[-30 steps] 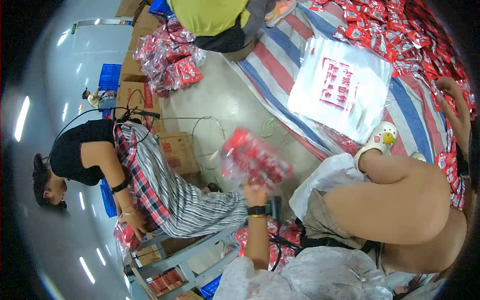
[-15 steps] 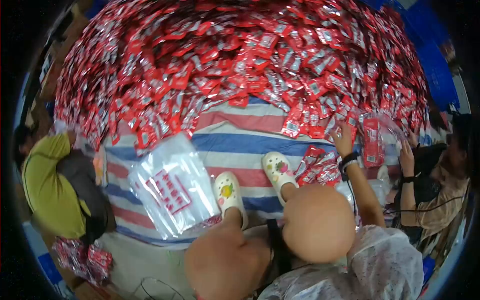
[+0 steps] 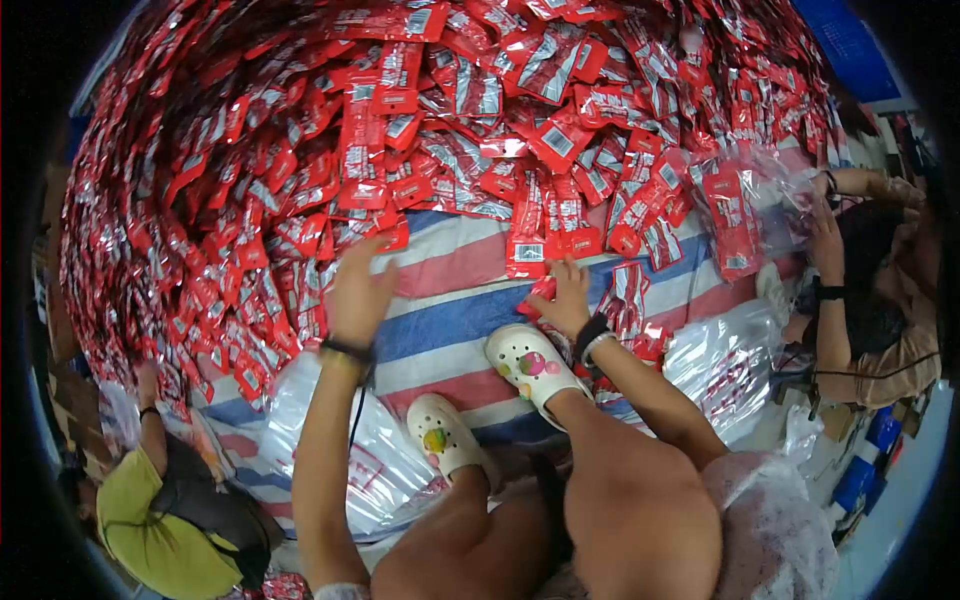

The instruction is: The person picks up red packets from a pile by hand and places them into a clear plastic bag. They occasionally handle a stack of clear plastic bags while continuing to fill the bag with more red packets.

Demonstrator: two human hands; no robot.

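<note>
My left hand (image 3: 361, 297) is stretched over the near edge of a big heap of red and silver foil packets (image 3: 470, 90). Its fingers are apart and slightly blurred, close to a red packet (image 3: 395, 236), with nothing visible in them. To the right, above the striped sheet, my right hand (image 3: 568, 302) has its fingers closed on a small red packet (image 3: 541, 294), partly hidden by them. Several loose packets (image 3: 626, 300) lie beside that hand. A stack of clear printed plastic bags (image 3: 385, 470) lies partly under my left forearm.
My feet, in white clogs (image 3: 530, 368), rest on the striped sheet (image 3: 440, 320). More clear bags (image 3: 725, 365) lie at the right. One person (image 3: 165, 510) sits at the left; another (image 3: 870, 300) at the right handles a clear bag holding red packets (image 3: 735, 225).
My left hand has come into view over the heap's edge. My right hand has moved left and holds a red packet. The view has shifted, and clear bags show at the right.
</note>
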